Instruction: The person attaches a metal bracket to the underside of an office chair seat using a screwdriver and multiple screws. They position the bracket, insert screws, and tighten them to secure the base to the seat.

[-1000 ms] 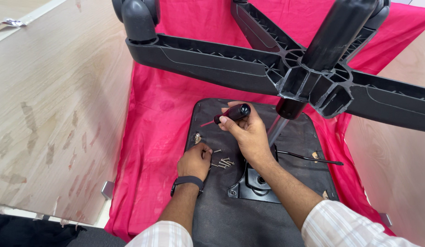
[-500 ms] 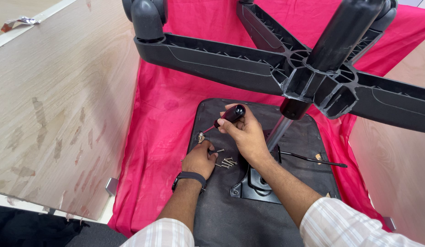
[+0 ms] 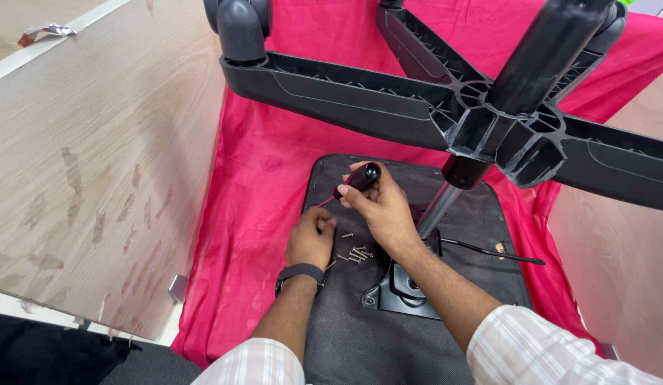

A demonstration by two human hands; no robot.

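An upturned office chair lies on a pink cloth [image 3: 260, 185], its black seat underside [image 3: 360, 328] facing up and its five-arm base [image 3: 488, 121] overhead. My right hand [image 3: 380, 207] grips a screwdriver [image 3: 354, 182] with a dark handle, its tip angled down to the left toward the seat. My left hand [image 3: 311, 239], with a dark band on its wrist, rests fingers-curled on the seat by the screwdriver tip; whether it pinches a screw is hidden. Several loose screws [image 3: 354, 254] lie between the hands, next to the metal seat plate [image 3: 399, 289].
A wooden panel [image 3: 89, 157] stands at the left and another [image 3: 616, 271] at the right, boxing in the chair. The gas cylinder [image 3: 438, 210] rises from the seat plate. A thin black lever [image 3: 488, 249] sticks out to the right. A caster [image 3: 238, 28] hangs at the top.
My view has shifted slightly. The right hand with the screwdriver stays over the seat, and the left hand has edged up toward the screwdriver tip.
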